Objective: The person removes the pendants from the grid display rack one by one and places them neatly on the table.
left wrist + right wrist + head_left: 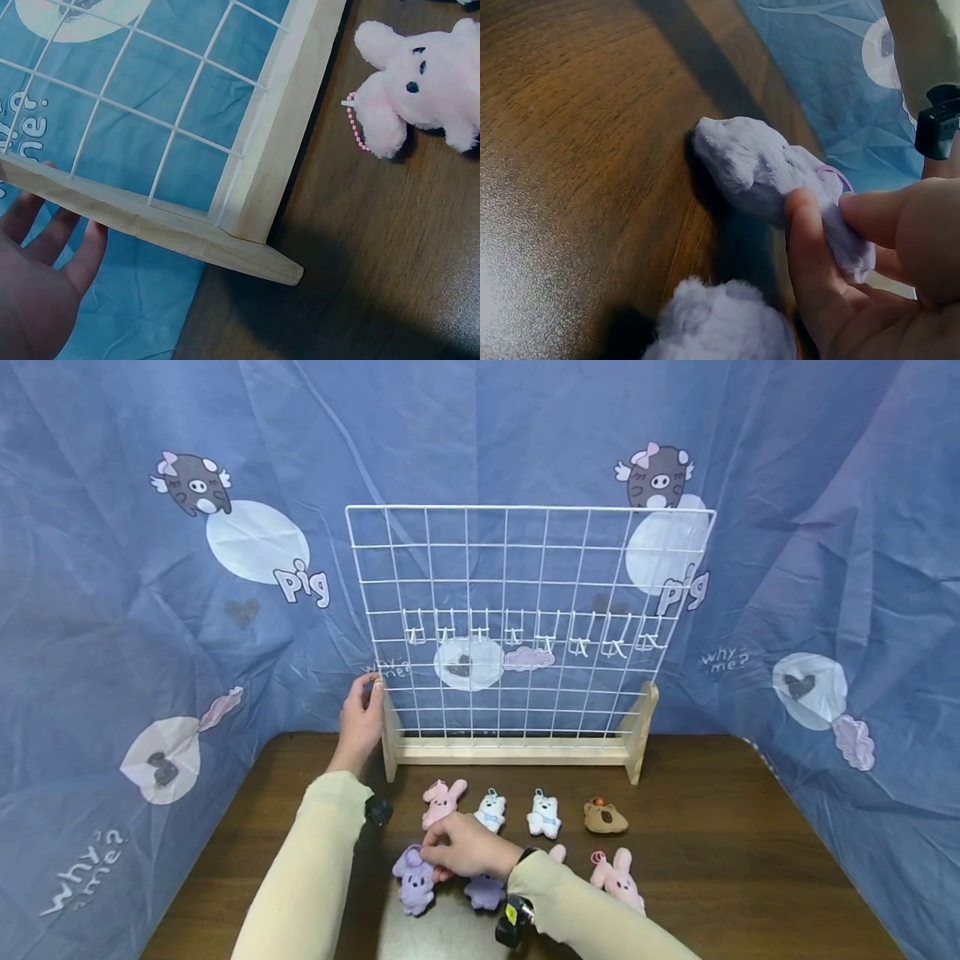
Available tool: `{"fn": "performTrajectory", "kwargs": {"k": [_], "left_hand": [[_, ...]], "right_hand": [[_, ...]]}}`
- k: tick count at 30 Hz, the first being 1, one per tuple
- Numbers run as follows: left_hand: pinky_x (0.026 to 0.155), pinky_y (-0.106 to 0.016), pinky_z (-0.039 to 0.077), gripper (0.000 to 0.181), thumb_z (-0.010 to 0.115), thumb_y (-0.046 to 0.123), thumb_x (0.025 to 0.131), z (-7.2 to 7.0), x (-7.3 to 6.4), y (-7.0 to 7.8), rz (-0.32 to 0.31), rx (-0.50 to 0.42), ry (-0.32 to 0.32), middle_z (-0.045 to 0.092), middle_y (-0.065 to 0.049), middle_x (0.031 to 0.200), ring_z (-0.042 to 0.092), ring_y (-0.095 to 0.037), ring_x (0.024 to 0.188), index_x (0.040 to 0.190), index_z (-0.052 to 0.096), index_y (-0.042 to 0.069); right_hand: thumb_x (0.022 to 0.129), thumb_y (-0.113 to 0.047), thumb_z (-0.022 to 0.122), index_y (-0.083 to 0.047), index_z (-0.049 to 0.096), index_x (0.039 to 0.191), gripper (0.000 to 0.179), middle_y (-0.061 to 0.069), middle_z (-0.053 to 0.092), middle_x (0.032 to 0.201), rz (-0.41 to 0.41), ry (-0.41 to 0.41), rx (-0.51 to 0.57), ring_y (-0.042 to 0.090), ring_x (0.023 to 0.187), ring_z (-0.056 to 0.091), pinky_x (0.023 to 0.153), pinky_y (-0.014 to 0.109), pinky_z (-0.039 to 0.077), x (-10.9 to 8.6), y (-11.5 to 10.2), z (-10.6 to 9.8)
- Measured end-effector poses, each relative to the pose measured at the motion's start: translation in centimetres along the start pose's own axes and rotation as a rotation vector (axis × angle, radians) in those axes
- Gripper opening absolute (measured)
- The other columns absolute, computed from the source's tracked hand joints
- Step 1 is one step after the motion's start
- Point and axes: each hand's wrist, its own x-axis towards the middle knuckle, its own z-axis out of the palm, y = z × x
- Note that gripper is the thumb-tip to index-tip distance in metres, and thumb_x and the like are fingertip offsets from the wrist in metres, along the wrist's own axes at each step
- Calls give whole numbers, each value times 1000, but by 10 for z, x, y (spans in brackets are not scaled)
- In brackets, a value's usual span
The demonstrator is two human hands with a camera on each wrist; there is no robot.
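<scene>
My left hand grips the left wooden upright of a white wire grid rack. In the left wrist view its fingers pass behind the wood. Down on the dark table, my right hand pinches a purple plush rabbit keychain by its ear end, near a purple loop. The plush's far end lies close over the tabletop in the right wrist view. A second purple plush lies beside it, partly hidden under the right hand.
A row of white hooks hangs across the grid. Before the rack lie a pink rabbit plush, two white bear plushes and a brown plush. Another pink rabbit plush lies right of the right sleeve. Blue printed cloth encloses the table.
</scene>
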Motion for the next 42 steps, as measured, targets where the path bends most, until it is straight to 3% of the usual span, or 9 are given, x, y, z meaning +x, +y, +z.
{"fn": "performTrajectory", "kwargs": {"k": [7, 19, 23, 31, 35, 42], "left_hand": [[102, -54, 46, 44, 45, 36, 113, 1, -1, -4, 0, -3, -3, 62, -25, 138, 59, -39, 126, 149, 51, 11], [102, -53, 46, 42, 45, 34, 113, 4, 2, -1, -3, 2, 4, 63, -25, 138, 59, -38, 125, 148, 52, 12], [103, -53, 46, 43, 45, 35, 113, 4, 2, -1, -6, 3, -2, 62, -24, 139, 59, -38, 126, 149, 51, 12], [100, -53, 47, 43, 45, 35, 113, 5, 2, -3, -3, -9, -2, 62, -24, 138, 59, -38, 124, 149, 51, 12], [98, -52, 47, 43, 45, 36, 113, 5, 2, -4, -9, -3, 7, 63, -24, 137, 59, -37, 121, 149, 51, 12], [100, -53, 47, 43, 45, 36, 113, 2, 1, -2, -13, -5, 15, 62, -24, 138, 59, -37, 123, 150, 51, 13]], "right_hand": [[96, -13, 75, -14, 79, 89, 8, -7, 71, 62, -39, 12, -190, -5, 54, 61, 61, 15, 49, -3, -2, 1], [95, -15, 76, -15, 81, 104, 11, -12, 68, 61, -94, 10, -339, -8, 54, 56, 65, 13, 47, -4, -2, -5], [95, -14, 76, -13, 81, 105, 11, -12, 71, 69, -109, 33, -345, -9, 57, 57, 69, 14, 47, -5, -1, -12], [97, -8, 72, -2, 78, 105, 11, -1, 75, 78, -133, 66, -226, -3, 62, 62, 71, 19, 52, -15, 2, -30], [98, -10, 72, -4, 78, 101, 9, -2, 77, 91, -167, 113, -213, -3, 67, 63, 67, 19, 51, -26, 9, -39], [100, -16, 72, -16, 79, 101, 8, -9, 74, 93, -182, 138, -168, 1, 69, 64, 66, 22, 52, -54, 16, -58]]}}
